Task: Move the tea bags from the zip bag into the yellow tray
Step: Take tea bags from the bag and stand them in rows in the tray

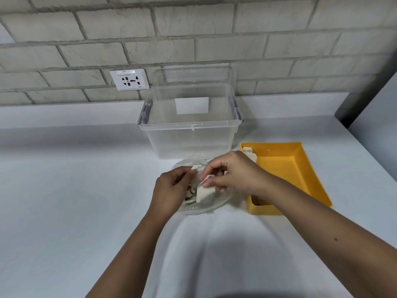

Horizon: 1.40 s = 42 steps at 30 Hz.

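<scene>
Right grip [234, 175] pinches one tea bag [205, 195] by its top edge, long axis hanging down into the zip bag [222, 200]. Left grip [171, 186], just beside, holds the bag's mouth. The yellow tray [279, 168] lies immediately right of the right grip, which is the nearer hand.

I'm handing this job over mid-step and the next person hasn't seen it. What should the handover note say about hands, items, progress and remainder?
Left hand grips the rim of the clear plastic zip bag. Right hand pinches a white rectangular tea bag at the bag's mouth, not yet lifted clear.
The yellow plastic tray sits right of the bag.
Done: at least one pale tea bag lies in the tray's far-left corner; the near corner is partly hidden.
Left: carry the pinched one over, then the remaining tea bags in the zip bag.
</scene>
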Tool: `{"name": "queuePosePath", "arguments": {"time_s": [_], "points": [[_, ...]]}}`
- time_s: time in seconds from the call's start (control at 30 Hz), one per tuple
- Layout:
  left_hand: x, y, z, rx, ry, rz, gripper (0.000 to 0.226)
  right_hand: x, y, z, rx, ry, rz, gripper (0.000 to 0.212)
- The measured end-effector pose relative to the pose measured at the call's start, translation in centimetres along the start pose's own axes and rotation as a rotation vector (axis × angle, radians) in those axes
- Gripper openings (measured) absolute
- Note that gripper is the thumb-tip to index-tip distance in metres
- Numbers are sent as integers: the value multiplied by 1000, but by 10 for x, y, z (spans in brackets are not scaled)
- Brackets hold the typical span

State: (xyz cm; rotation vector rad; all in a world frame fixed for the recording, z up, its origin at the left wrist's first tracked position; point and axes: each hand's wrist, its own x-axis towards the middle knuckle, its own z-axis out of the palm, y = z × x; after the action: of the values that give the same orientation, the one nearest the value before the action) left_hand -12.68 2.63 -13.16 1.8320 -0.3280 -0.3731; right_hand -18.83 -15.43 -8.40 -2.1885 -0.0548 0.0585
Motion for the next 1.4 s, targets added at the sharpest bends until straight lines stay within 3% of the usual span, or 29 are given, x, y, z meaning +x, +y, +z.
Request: {"name": "queuePosePath", "arguments": {"time_s": [0.17,0.4,0.57,0.73,0.9,1.07,1.2,1.27,1.33,1.4], "points": [[-6,7,3,-104,-74,-49,22,12,-1,2,-55,142,8,27],[-10,7,-2,-169,-112,-64,18,21,6,14,-125,188,-4,34],[1,-4,-11,-67,95,-66,12,25,15,18,-90,162,11,37],[8,-8,-21,11,218,-48,12,26,41,24,-372,97,74,18],[9,-11,-21,23,221,-45,12,35,51,46,-759,25,124,27],[11,-10,-19,41,221,-46,12,43,54,64,-880,55,172,37],[12,-12,-20,41,221,-56,12,38,55,55,-794,70,147,22],[14,-12,-21,34,220,-58,12,33,53,43,-549,90,182,8],[15,-12,-23,18,218,-71,12,25,47,28,-233,122,217,9],[16,-11,-24,0,209,-81,12,17,38,14,-74,139,202,6]]}}
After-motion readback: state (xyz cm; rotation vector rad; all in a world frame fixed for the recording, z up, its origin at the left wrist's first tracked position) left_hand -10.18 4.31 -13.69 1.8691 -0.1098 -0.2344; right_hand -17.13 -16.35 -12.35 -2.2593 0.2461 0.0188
